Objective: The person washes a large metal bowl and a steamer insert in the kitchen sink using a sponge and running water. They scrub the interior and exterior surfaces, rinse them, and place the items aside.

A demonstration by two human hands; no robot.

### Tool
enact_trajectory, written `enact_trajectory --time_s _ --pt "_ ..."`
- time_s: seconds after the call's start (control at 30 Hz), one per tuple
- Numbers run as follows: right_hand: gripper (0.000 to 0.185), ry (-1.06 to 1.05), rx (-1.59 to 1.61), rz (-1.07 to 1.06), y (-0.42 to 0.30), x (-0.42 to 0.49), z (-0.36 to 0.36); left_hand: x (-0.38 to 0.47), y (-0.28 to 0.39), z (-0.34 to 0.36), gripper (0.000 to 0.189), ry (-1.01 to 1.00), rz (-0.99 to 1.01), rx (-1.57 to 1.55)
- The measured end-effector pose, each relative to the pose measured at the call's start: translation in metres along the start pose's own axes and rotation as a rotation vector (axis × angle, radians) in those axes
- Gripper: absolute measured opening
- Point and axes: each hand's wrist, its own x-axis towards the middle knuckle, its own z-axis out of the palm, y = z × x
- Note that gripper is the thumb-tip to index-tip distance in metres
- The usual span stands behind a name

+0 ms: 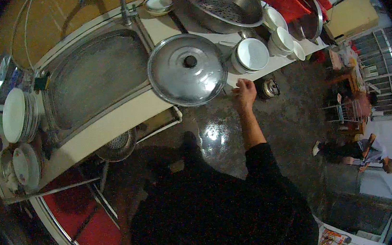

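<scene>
My right hand [246, 93] hangs over the counter's front edge, just right of a large metal pot lid [180, 79]. Its fingers are loosely curled, thumb a little apart, with nothing seen in them. The lid has a dark round knob [190, 62] and juts past the counter edge; what lies beneath it is hidden. Beyond the hand stands a stack of white bowls [252, 54], with another bowl stack [281, 41] to its right. Left of the lid is a stainless steel sink [96, 75] under a metal tap [124, 7]. My left hand is out of view.
A large metal basin with a perforated bottom [222, 5] stands at the back. White plates [15, 115] are stacked left of the sink. A metal kettle [270, 88] sits on the wet floor [217, 120]. Another person [366, 154] is far off at the right.
</scene>
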Motion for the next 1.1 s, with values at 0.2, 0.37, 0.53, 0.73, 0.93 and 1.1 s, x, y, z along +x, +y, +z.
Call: enact_trajectory --time_s 0.2,0.37,0.53,0.73,0.93,1.1 --pt "0.039 -0.079 0.32 0.418 -0.02 0.064 -0.036 0.009 0.23 0.017 0.031 -0.019 0.5 0.259" --pt "0.052 -0.06 0.254 0.387 -0.028 0.111 -0.064 0.043 0.384 0.09 0.029 -0.129 0.598 0.065" --pt "0.055 -0.195 0.159 0.46 -0.037 0.151 -0.076 0.097 0.482 0.169 0.037 -0.335 0.446 -0.274" --pt "0.053 -0.461 0.177 0.581 -0.052 0.131 -0.065 0.122 0.573 0.228 0.066 -0.443 0.255 -0.37" --pt "0.05 -0.497 0.272 0.579 -0.05 0.128 -0.062 0.137 0.598 0.259 0.071 -0.52 0.3 -0.373" --pt "0.047 -0.447 0.22 0.498 -0.062 0.138 -0.061 0.147 0.603 0.276 0.07 -0.558 0.337 -0.428"
